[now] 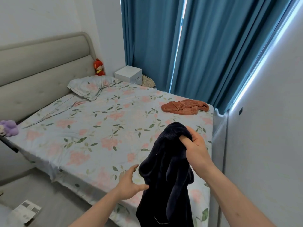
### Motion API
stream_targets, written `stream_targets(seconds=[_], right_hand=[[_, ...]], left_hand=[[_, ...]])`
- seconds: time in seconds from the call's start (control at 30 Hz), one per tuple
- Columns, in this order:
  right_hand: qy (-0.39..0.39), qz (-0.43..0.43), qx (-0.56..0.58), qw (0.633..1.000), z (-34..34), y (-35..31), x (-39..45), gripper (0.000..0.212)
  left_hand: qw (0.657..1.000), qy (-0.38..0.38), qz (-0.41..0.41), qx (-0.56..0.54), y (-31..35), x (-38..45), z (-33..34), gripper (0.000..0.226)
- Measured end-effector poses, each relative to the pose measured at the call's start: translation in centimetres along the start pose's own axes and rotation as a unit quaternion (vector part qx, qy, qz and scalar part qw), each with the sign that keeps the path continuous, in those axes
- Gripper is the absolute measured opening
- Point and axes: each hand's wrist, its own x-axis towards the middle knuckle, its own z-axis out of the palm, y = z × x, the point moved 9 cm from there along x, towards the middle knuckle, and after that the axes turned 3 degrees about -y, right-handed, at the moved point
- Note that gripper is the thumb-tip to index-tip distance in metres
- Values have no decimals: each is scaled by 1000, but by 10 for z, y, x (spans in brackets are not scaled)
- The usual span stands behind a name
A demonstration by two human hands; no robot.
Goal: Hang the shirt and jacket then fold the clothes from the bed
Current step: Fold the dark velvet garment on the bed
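Note:
A dark navy fleecy garment [165,174] hangs in the air over the near right corner of the bed [91,122]. My right hand [196,149] grips its bunched top edge and holds it up. My left hand [129,183] is beside the hanging cloth on its left, fingers spread, the thumb close to or just touching the fabric. A crumpled rust-orange garment [184,106] lies on the floral sheet near the far right edge of the bed.
A floral pillow [91,86] lies by the grey padded headboard [41,69]. There is a red plush toy [98,67], a purple plush toy [9,128], a white nightstand [128,74], blue curtains [196,46], a white wall at right, and papers [24,212] on the floor.

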Motion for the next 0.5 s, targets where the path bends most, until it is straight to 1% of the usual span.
stream_targets(seconds=[0.03, 0.07, 0.17, 0.2, 0.23, 0.27, 0.37, 0.43, 0.5], right_hand=[[1, -1, -4, 1000, -2, 0, -2, 28], [2, -2, -9, 1000, -3, 0, -5, 27], [22, 1, -21, 1000, -15, 1, -12, 29], [36, 5, -22, 999, -22, 2, -14, 30], [53, 8, -25, 998, -32, 4, -17, 30], [73, 11, -31, 997, -43, 5, -20, 30], [145, 19, -75, 986, -86, 16, -33, 26], [177, 46, -110, 977, -109, 30, -42, 24], [186, 70, -140, 970, -119, 44, -48, 22]], left_hand=[[1000, -2, 20, -19, 4, 7, 3, 105], [999, 0, 39, -24, 13, 12, 5, 89], [995, 24, 92, -20, 44, 17, 6, 33], [995, 31, 94, -24, 51, 16, 3, 23], [994, 39, 92, -35, 52, 18, -1, 22], [994, 52, 84, -55, 52, 18, -10, 25], [981, 114, 50, -151, 51, 11, -54, 32], [972, 142, 66, -176, 67, 1, -86, 23], [970, 149, 105, -163, 95, -10, -110, 16]])
